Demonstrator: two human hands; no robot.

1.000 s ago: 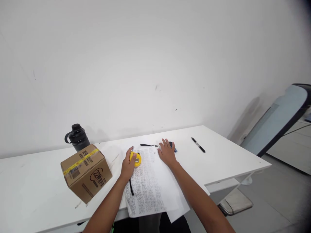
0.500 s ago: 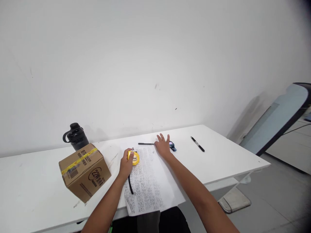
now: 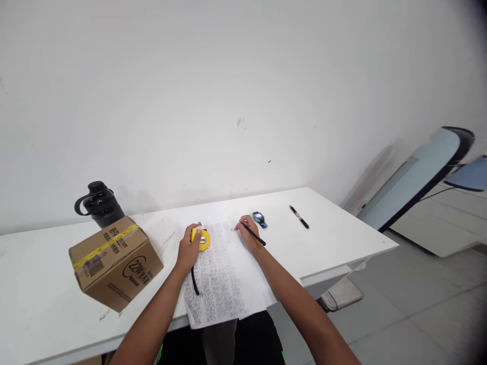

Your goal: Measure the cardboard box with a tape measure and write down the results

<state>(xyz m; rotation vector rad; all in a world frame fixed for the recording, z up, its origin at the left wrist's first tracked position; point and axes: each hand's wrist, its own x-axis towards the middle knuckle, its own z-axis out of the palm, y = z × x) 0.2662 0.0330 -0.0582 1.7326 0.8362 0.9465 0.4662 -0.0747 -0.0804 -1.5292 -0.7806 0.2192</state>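
A sheet of paper (image 3: 216,274) covered in dense writing lies at the table's front, its near end hanging over the edge. My left hand (image 3: 189,247) is closed round a yellow tape measure (image 3: 204,240) on the sheet's left side; a black wrist strap (image 3: 195,281) trails from it. My right hand (image 3: 248,234) grips a black pen (image 3: 255,235) in a writing hold at the paper's upper right, the pen's back end pointing toward my forearm. Just beyond that hand lies a blue wristwatch (image 3: 259,218) with a lit screen.
On the white table (image 3: 323,248), a cardboard box (image 3: 117,263) with yellow tape stands at left, in front of a black bottle (image 3: 103,205). A second pen (image 3: 299,217) lies to the right. Beyond the table's right end, a pale blue panel with dark edging (image 3: 422,172) leans.
My right hand has picked up the black pen from the table and brought it over the paper. My left hand still holds the tape measure. The view has shifted a little right.
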